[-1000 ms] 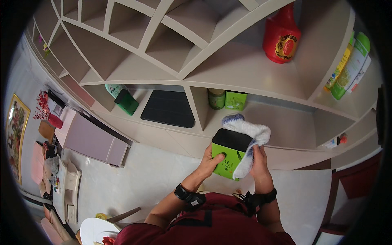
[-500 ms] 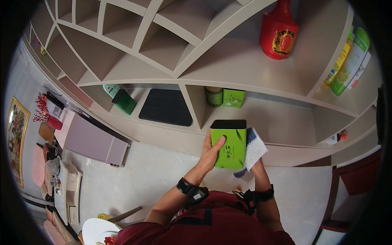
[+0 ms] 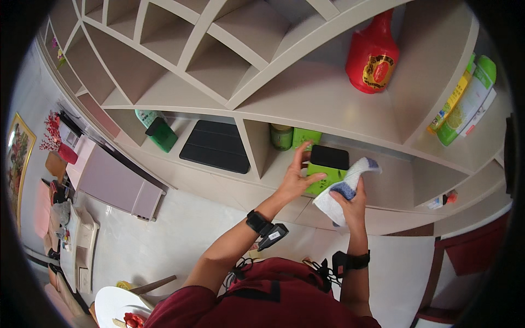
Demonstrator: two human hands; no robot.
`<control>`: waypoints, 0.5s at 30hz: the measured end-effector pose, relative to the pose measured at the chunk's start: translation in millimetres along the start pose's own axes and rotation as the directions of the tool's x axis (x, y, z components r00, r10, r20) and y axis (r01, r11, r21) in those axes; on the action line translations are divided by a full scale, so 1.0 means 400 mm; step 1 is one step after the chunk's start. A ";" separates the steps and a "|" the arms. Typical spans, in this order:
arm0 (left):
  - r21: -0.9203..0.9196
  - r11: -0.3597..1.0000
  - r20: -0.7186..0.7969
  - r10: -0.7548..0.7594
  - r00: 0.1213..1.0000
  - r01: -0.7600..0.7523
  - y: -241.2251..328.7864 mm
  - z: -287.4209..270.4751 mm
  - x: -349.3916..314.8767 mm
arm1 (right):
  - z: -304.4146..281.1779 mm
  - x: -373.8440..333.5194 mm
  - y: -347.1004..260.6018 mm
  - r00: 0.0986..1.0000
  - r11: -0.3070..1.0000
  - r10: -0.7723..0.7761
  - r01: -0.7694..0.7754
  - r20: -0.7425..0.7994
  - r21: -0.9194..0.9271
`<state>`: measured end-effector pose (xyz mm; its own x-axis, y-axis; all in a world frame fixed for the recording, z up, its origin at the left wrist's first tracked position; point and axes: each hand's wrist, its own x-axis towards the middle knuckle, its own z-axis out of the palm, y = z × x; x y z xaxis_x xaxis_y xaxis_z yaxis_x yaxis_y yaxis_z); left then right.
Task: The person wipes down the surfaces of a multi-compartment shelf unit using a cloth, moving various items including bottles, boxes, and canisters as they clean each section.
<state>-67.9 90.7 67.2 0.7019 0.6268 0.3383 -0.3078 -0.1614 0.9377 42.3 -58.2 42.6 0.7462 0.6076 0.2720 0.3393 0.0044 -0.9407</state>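
A green tin (image 3: 319, 185) with a black top stands at the lower shelf compartment, near its front edge. Beside its left side is my left hand (image 3: 295, 179), open, its fingers spread and its thumb in front of the tin's face. My right hand (image 3: 351, 206) is closed on a white and blue cloth (image 3: 330, 208), which hangs in front of the tin's right part and hides some of it. Behind the tin, in the same compartment, are a round green canister (image 3: 281, 138) and a smaller green box (image 3: 306, 136).
Left of the divider, a dark flat panel (image 3: 215, 146) and a green bottle (image 3: 161, 135) occupy the neighbouring compartment. A big red bottle (image 3: 373, 57) stands on the shelf above. Green and yellow packages (image 3: 462, 104) sit far right. A white round stool (image 3: 117, 307) is at lower left.
The green tin has moved forward and right, from in front of the shelf to the compartment. My left hand has loosened from it. The cloth has come up in my right hand.
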 end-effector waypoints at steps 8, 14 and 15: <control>0.384 0.903 0.016 0.201 0.979 -0.192 -0.065 0.047 0.109 | 0.020 0.197 0.104 0.992 0.991 -0.041 0.025 0.120 0.131; 0.776 0.545 0.083 0.410 0.909 -0.317 -0.129 0.070 0.184 | 0.040 0.278 0.193 0.999 0.998 -0.048 0.048 0.006 -0.035; 0.830 0.461 0.126 0.393 0.911 -0.313 -0.135 0.065 0.194 | 0.045 0.282 0.196 0.998 0.998 -0.056 0.056 0.014 -0.034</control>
<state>19.8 128.3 44.9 0.5995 0.4118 0.6864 0.1711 -0.9036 0.3927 142.7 24.8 -4.3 0.7183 0.6172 0.3211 0.4000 0.0112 -0.9164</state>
